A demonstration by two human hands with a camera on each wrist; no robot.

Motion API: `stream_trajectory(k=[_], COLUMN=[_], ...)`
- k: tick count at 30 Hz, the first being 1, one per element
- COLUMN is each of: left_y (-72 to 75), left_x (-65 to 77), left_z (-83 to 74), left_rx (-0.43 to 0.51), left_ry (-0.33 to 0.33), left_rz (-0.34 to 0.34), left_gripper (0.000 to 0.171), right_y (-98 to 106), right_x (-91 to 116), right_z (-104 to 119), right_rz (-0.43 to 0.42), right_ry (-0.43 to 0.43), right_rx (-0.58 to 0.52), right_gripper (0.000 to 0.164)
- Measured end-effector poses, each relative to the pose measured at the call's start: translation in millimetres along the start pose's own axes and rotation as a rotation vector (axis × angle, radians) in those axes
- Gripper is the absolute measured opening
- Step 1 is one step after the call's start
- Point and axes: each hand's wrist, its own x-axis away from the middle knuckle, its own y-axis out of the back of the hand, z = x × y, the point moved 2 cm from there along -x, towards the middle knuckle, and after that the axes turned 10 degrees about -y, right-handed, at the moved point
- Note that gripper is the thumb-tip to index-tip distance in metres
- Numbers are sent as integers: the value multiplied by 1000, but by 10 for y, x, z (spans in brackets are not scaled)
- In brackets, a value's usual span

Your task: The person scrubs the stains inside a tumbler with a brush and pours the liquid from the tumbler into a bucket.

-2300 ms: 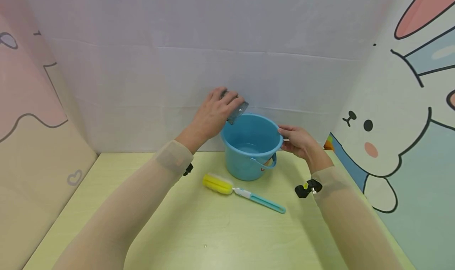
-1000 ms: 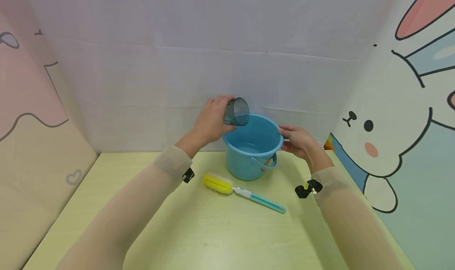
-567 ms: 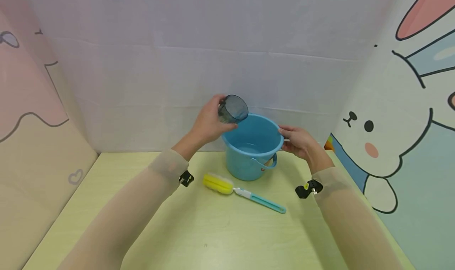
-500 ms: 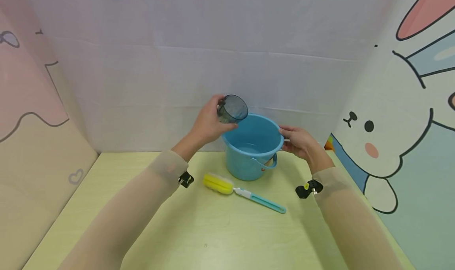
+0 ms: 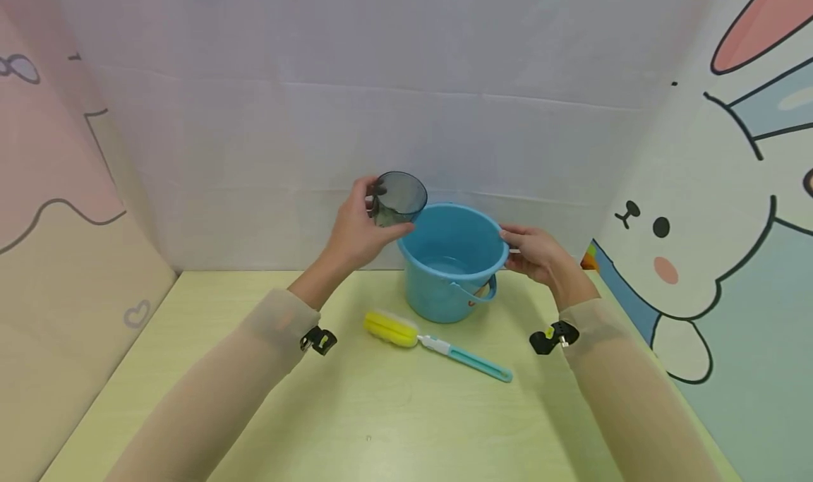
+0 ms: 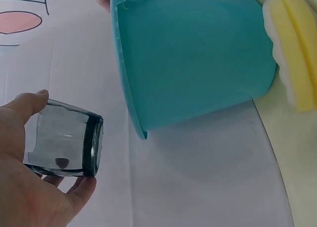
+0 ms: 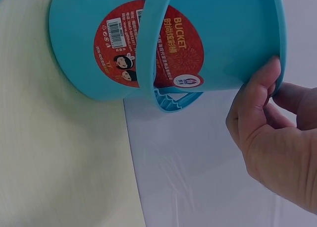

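Note:
A grey-tinted, see-through drinking glass [image 5: 400, 198] is in my left hand [image 5: 357, 232], thumb on its near side and fingers behind. It is held mouth up and slightly tilted, just left of and above the bucket's rim. The light blue bucket [image 5: 437, 297] stands upright on the table. My right hand [image 5: 535, 255] pinches the bucket's rim on the right; the right wrist view shows the fingers [image 7: 255, 98] against the outer wall. In the left wrist view the glass [image 6: 64, 138] is apart from the bucket [image 6: 193, 58]. Whether the glass holds liquid, I cannot tell.
A bottle brush with a yellow and white sponge head [image 5: 390, 329] and a blue and white handle [image 5: 476, 362] lies in front of the bucket on the pale yellow table [image 5: 368, 404]. A white cloth wall [image 5: 286, 150] rises behind; printed panels flank both sides.
My left hand has turned the glass from tipped over the bucket to nearly upright and moved it left, off the rim. The right hand and the bucket have stayed in place.

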Motion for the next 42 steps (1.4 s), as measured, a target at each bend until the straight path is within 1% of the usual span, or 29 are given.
stream_trajectory(k=[5,15,19,24,29,35,38,42], left_y=[88,236,274,285,276,251,222,176], left_x=[157,493,622,776,929,1110,1201,1316], left_z=[63,189,223,281,327,404,436,456], left_rx=[-5,-7,1,25,42,46,38,29], left_ry=[34,64,73,97,139,199,210,209], left_rz=[-32,-67,-78,-85,-72,-35,-13,11], left_gripper=[94,92,92,93,94,98,100,97], right_y=[7,72,96,113,120,116,113,104], right_x=[-1,0,-5,-2,10,22,24,31], right_z=[9,20,15,8,17,31,36,42], right_rz=[-4,3,-2,-3,-2,-5,-8,-3], right_ry=[-6,-12,-10,-12,-11,-18,-21,-18], right_rx=[14,31,32,32,43,46,44,54], right_gripper=[52,53,53,53,53,54,54,54])
